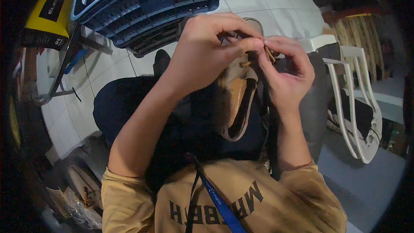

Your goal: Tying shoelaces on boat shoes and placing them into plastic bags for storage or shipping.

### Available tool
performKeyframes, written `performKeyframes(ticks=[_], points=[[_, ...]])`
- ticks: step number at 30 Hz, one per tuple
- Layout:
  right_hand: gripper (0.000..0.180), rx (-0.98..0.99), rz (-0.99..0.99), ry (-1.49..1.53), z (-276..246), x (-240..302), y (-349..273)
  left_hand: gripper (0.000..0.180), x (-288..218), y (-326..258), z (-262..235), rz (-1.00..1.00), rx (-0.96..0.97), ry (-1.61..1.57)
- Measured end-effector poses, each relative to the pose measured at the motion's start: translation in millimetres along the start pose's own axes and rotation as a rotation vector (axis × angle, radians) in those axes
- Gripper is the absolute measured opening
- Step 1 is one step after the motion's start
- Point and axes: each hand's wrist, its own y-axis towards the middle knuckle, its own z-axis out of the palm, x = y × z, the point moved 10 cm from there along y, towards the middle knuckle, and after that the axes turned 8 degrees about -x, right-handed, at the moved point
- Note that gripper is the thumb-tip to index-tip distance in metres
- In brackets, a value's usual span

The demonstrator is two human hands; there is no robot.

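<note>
Over the person's lap, both hands meet above a tan shoe (236, 103) that rests on the dark trousers with its opening facing up. Left hand (202, 56) curls over the front of the shoe, its fingers (246, 45) narrow, thumb and forefinger pinched together on what looks like a thin brown lace (270, 54). Right hand (286, 75) faces it, fingertips touching those of the left, fingers also closed on the same lace just beside the shoe's eyelets; how much lace runs between them is hidden. Beyond the hands, a blue plastic crate (146, 4) stands on the white tiled floor (267, 0) near the upper edge. White plastic chair (358, 103) sits at the right, well apart from the shoe. Another shoe (84, 185) lies on the floor at lower left.
</note>
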Motion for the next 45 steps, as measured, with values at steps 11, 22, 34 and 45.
performKeyframes(ticks=[11,22,34,45], points=[[0.022,-0.031,0.207,0.121,5,-20,0,0.016,9,-12,18,-0.127,-0.127,-0.025],[0.018,-0.042,0.154,0.048,-3,-12,-7,0.015,0,-8,10,-0.045,-0.111,0.022],[0.018,0.046,0.119,-0.048,5,1,-12,0.019,4,-16,5,-0.149,-0.006,-0.038],[0.025,0.141,0.587,0.171,8,-25,-25,0.017,24,-18,-1,-0.079,-0.083,-0.222]])
